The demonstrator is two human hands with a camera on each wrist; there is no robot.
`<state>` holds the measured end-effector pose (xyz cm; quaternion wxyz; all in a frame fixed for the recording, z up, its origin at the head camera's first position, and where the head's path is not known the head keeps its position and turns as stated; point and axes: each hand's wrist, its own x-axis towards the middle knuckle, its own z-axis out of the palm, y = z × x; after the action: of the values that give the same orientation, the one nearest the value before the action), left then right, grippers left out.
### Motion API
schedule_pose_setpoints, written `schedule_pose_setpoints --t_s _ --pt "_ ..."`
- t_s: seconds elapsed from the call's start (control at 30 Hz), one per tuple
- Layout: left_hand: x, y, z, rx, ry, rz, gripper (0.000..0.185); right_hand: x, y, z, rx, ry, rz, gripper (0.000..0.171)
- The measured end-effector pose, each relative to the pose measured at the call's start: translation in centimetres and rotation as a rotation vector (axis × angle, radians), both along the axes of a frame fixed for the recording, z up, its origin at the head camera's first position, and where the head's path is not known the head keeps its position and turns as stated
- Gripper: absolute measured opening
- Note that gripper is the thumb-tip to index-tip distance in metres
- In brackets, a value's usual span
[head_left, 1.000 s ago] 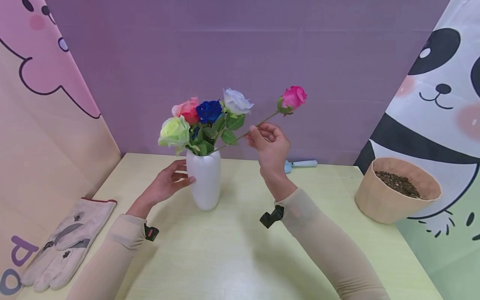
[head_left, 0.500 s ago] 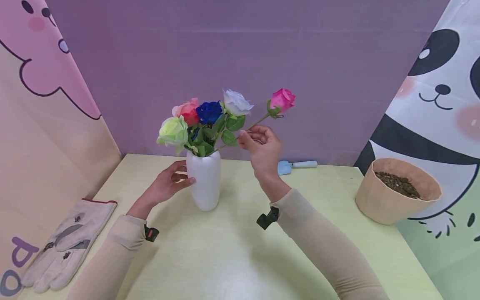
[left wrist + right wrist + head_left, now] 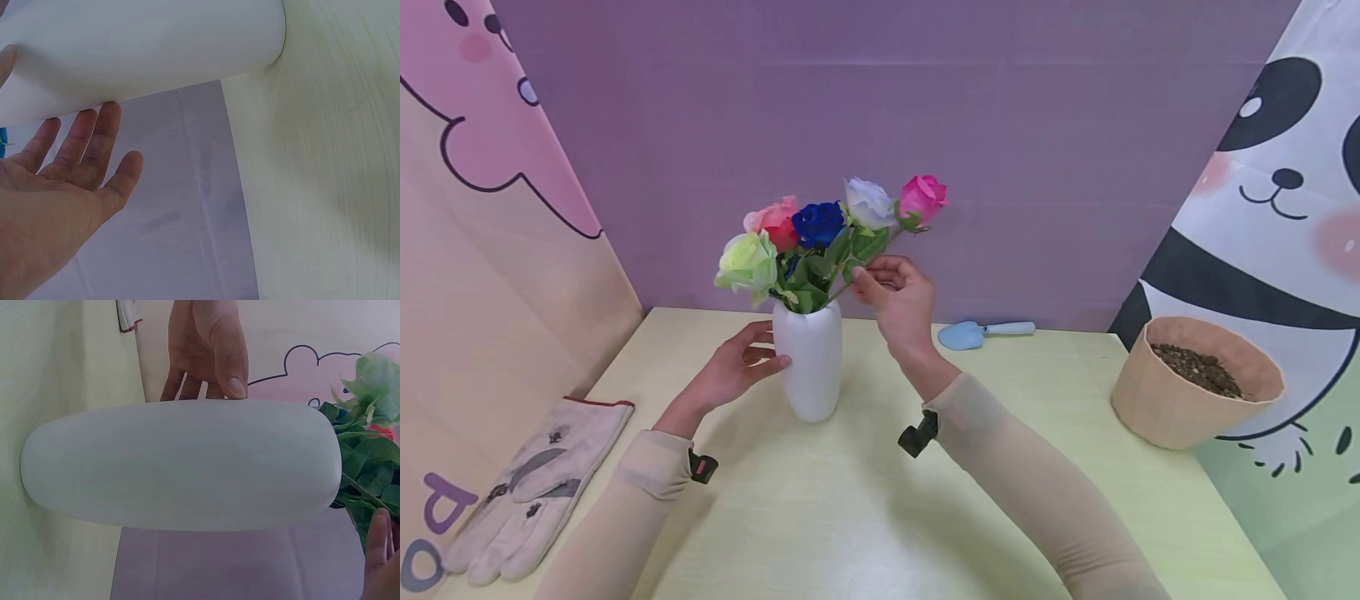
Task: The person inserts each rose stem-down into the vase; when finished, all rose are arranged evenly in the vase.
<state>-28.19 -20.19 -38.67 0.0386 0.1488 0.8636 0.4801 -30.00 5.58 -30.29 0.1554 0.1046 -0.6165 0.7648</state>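
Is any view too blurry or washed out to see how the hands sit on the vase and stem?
Head view: sharp, even light, soft shadows on the table. Left wrist view: vase bright, nearly featureless, fills the top. Right wrist view: vase crisp, right hand cut off at the corner.

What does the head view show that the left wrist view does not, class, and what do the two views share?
Only the head view shows the right hand pinching the pink rose stem, the other roses, the trowel, the pot and the gloves. Only the left wrist view shows the left hand from the palm side, fingers straight, tips at the vase. Both show that hand, the vase and the table.
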Motion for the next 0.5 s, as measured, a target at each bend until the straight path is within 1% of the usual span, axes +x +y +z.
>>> schedule_pose_setpoints --t_s 0.23,0.37,0.5 --pt "0.06 0.15 0.08 0.003 -0.008 0.003 0.072 -0.09 -0.33 -0.19 0.029 -0.034 0.020 0.022" --pt "0.07 0.16 0.07 0.018 -0.014 0.005 0.071 -0.40 -0.50 -0.40 0.069 -0.043 0.031 0.022" --pt "0.16 0.31 0.10 0.027 -0.018 0.007 0.070 -0.44 -0.64 -0.60 0.115 -0.068 0.067 0.023"
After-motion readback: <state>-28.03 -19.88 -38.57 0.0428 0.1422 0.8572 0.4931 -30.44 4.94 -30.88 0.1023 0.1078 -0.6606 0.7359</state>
